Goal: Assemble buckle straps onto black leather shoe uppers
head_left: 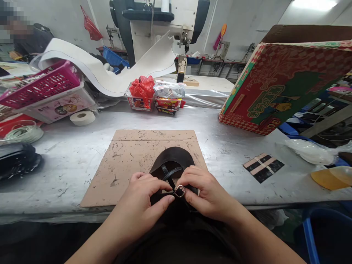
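A black leather piece (173,156) with a rounded end, looking like a shoe upper, lies on a cardboard sheet (123,157) at the near edge of the table. Thin black straps (171,172) cross inside its opening. My left hand (147,196) pinches a black strap between thumb and forefinger. Close by on the right, my right hand (202,190) grips a small squarish metal buckle (180,191) at that strap's end. Both hands cover part of the leather, and its near end is lost against dark clothing.
A sewing machine (162,27) stands behind the table. To the left are a pink basket (41,86), a tape roll (82,117) and coiled cord (24,134). Snack packs (168,104) sit mid-back. On the right are a large carton (247,95), a black-striped card (263,167) and a yellow-liquid container (331,178).
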The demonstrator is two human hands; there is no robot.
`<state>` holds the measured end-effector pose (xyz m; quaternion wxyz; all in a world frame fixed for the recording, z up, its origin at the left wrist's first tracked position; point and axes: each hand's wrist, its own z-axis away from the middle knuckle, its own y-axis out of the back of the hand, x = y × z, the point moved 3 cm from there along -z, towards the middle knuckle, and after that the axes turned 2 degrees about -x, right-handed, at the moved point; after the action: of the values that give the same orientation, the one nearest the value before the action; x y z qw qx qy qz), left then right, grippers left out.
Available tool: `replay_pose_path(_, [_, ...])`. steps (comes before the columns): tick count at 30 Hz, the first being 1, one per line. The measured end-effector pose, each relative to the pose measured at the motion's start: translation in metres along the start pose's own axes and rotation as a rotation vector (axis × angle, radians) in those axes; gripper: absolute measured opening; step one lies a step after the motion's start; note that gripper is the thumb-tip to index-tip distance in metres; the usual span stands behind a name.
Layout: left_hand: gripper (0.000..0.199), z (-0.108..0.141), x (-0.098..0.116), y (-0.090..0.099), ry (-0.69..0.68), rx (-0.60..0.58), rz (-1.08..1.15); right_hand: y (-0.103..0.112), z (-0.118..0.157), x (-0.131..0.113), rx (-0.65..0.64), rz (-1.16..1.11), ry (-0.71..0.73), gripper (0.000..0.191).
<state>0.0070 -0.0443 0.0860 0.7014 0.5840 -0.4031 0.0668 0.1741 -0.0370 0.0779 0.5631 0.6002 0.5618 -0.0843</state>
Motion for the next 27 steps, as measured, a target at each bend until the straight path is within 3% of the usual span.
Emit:
replay_pose_path(16, [0.016,-0.007,0.003,-0.002,0.032,-0.083,0.116,0.001,0.0,-0.003,-0.031,0.044,0.01,0.012])
replay_pose_path(20, [0.017,-0.009,0.004,-0.006,0.043,0.003,0.184,-0.002,0.0,-0.001,-0.036,0.056,-0.004,0.016])
replay_pose_path(25, [0.019,-0.005,0.003,-0.008,0.072,0.226,0.287,-0.003,0.007,0.0,0.208,-0.035,-0.056,0.013])
replay_pose_path(27, [0.02,-0.002,0.003,-0.009,0.087,0.299,0.316,-0.006,0.011,-0.001,0.22,-0.002,-0.106,0.003])
